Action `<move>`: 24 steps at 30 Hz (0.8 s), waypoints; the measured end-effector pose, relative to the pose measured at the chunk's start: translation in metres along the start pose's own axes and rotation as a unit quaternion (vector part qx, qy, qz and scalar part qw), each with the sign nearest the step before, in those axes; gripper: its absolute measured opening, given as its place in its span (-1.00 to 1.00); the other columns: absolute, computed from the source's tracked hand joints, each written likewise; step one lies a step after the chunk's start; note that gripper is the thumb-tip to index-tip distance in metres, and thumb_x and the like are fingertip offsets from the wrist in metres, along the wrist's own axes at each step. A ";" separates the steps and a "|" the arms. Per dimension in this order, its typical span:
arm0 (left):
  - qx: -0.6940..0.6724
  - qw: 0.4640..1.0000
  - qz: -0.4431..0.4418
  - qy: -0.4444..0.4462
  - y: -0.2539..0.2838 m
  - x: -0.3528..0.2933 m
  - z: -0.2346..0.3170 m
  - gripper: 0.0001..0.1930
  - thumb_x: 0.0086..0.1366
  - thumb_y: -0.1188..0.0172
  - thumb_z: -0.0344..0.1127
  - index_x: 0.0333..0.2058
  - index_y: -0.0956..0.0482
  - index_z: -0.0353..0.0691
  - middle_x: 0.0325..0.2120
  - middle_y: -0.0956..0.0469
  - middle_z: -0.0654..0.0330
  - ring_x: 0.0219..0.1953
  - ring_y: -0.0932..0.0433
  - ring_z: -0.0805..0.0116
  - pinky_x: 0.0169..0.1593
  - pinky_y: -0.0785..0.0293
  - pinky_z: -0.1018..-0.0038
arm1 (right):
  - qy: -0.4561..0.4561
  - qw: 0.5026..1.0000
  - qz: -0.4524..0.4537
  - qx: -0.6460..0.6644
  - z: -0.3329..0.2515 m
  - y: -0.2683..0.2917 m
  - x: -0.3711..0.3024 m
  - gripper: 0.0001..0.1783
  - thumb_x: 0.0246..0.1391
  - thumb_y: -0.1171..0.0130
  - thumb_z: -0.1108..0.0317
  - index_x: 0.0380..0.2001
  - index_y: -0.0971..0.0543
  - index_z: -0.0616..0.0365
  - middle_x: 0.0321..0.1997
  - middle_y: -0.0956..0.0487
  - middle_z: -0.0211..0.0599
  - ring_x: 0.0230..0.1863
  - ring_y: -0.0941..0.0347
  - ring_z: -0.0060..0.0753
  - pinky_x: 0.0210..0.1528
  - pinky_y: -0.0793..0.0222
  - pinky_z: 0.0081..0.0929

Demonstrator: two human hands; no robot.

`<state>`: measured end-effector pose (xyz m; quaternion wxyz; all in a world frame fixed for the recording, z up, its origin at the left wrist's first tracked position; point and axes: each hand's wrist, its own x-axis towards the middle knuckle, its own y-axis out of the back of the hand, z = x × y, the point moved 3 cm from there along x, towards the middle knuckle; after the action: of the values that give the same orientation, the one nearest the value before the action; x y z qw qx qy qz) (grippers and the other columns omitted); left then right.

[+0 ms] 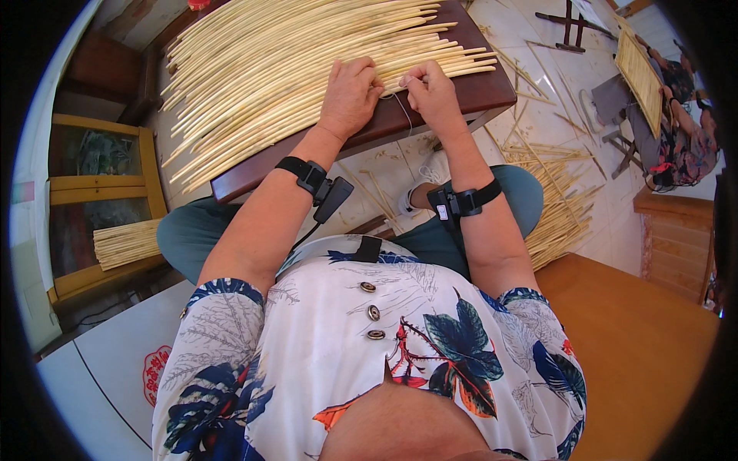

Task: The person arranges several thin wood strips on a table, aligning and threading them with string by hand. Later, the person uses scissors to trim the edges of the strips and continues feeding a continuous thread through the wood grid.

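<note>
A row of pale, peeled stalks [277, 73] lies side by side like a mat on a dark red-brown table [492, 91]. At the near edge of this row is my left hand [352, 96], its fingers curled in and closed; what they grip is hidden. Just right of it, my right hand [432, 96] pinches a thin pale string [408, 114] between thumb and finger. From the fingertips the string loops toward the left hand, and one end hangs down past the table edge.
Loose stalks [550, 200] are heaped on the tiled floor at right. Another bundle of stalks [127, 244] lies at left, by a yellow-framed cabinet [96, 188]. Far right, another person [684, 131] handles a stalk mat [638, 81]. A brown tabletop [623, 346] is at lower right.
</note>
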<state>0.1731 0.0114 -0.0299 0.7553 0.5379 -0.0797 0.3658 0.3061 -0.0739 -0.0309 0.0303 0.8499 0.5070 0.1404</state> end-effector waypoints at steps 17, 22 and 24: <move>0.015 1.000 -0.011 0.010 0.001 -0.002 -0.001 -0.91 0.08 -0.14 -0.36 -0.39 -0.46 -0.15 -0.19 -0.36 0.24 -0.06 -0.34 0.20 0.21 -0.02 0.07 | -0.205 0.819 -0.066 0.531 -0.002 0.109 0.003 -0.82 0.09 -0.05 0.47 -0.22 -0.38 0.28 -0.46 -0.35 -0.39 -0.70 -0.08 -0.82 -0.79 0.08 -0.90; 0.008 1.000 -0.009 0.005 -0.002 0.001 0.003 -0.91 0.09 -0.14 -0.35 -0.39 -0.47 -0.15 -0.18 -0.36 0.24 -0.06 -0.34 0.21 0.21 -0.02 0.07 | -0.123 0.744 0.185 0.631 0.018 0.206 -0.009 -0.92 0.07 0.01 0.58 -0.34 -0.34 0.29 -0.46 -0.38 -0.26 -0.66 -0.21 -0.65 -0.73 -0.07 -0.80; 0.012 1.000 -0.006 0.006 0.000 -0.001 0.001 -0.91 0.09 -0.14 -0.35 -0.40 -0.47 -0.14 -0.18 -0.36 0.24 -0.06 -0.34 0.21 0.21 -0.02 0.07 | -0.105 0.735 0.254 0.620 0.022 0.222 -0.012 -0.91 0.06 0.01 0.57 -0.33 -0.33 0.30 -0.42 -0.40 -0.21 -0.64 -0.27 -0.58 -0.72 -0.15 -0.78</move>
<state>0.1727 0.0105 -0.0302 0.7512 0.5456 -0.0675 0.3653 0.4961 -0.1902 -0.0117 -0.4874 0.7868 0.2400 -0.2930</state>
